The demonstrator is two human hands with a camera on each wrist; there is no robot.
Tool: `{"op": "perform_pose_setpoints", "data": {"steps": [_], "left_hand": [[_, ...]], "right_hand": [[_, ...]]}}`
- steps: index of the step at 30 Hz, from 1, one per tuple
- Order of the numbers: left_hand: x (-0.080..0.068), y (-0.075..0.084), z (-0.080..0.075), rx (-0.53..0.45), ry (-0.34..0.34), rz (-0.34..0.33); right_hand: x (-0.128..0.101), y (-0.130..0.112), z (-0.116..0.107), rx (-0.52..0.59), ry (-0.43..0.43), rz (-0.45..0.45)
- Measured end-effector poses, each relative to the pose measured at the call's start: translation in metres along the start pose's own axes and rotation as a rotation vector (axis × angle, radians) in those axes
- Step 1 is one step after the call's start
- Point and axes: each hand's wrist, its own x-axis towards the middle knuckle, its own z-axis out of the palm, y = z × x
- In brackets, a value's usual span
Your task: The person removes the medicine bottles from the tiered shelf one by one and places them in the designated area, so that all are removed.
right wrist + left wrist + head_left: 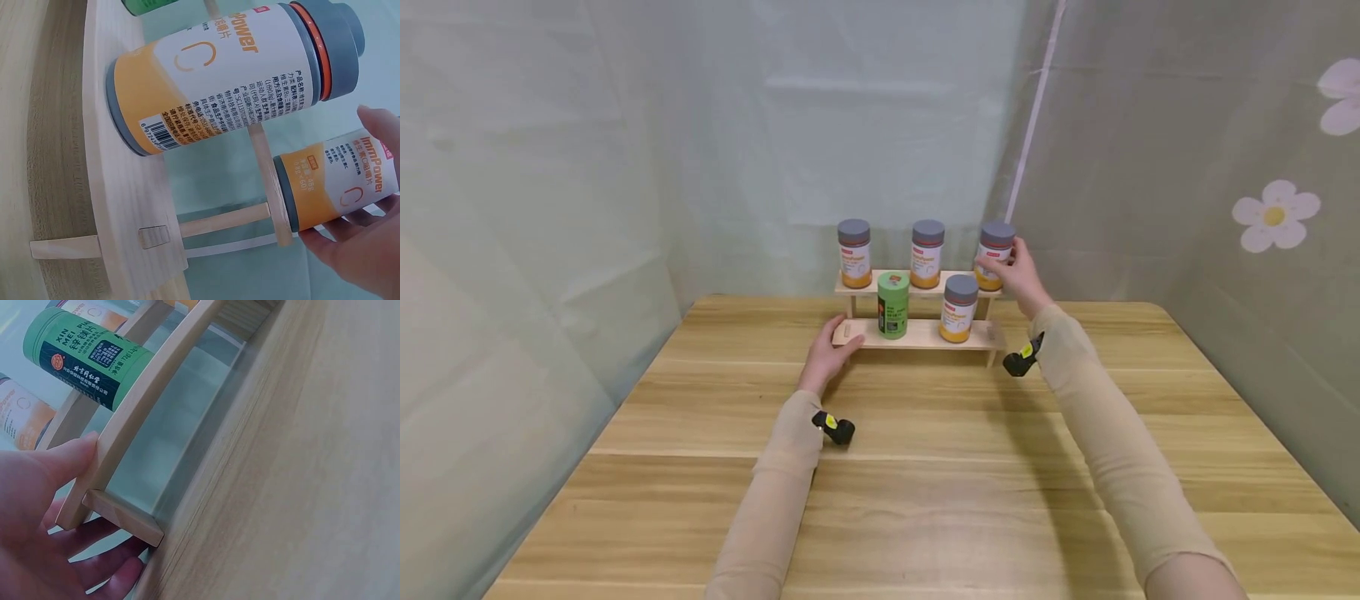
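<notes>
A two-tier wooden rack (917, 335) stands at the far middle of the table. Its top tier bears three grey-lidded white-and-orange bottles, its lower tier a green can (892, 304) and one more bottle (958, 308). My right hand (1011, 267) grips the top tier's rightmost bottle (996, 250); in the right wrist view the fingers (356, 244) curl under that bottle (340, 181). My left hand (833, 346) holds the left end of the lower shelf. In the left wrist view its thumb (69, 459) lies on the shelf edge (162, 387) and the other fingers sit beneath, with the green can (87, 356) above.
The wooden table (925, 483) stretches bare toward me in front of the rack. Pale curtains close in the back and both sides, the right one printed with flowers (1273, 215). The other two top bottles (853, 252) (927, 252) stand left of the held one.
</notes>
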Motion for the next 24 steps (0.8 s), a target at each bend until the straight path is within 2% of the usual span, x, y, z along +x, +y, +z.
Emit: {"op": "perform_pose_setpoints", "data": {"steps": [24], "left_hand": [[-0.0012,0.0011,0.0013,-0.013,-0.002,-0.015]], "right_hand": [[-0.0013,-0.0044,-0.0015,-0.043,0.071,-0.017]]}}
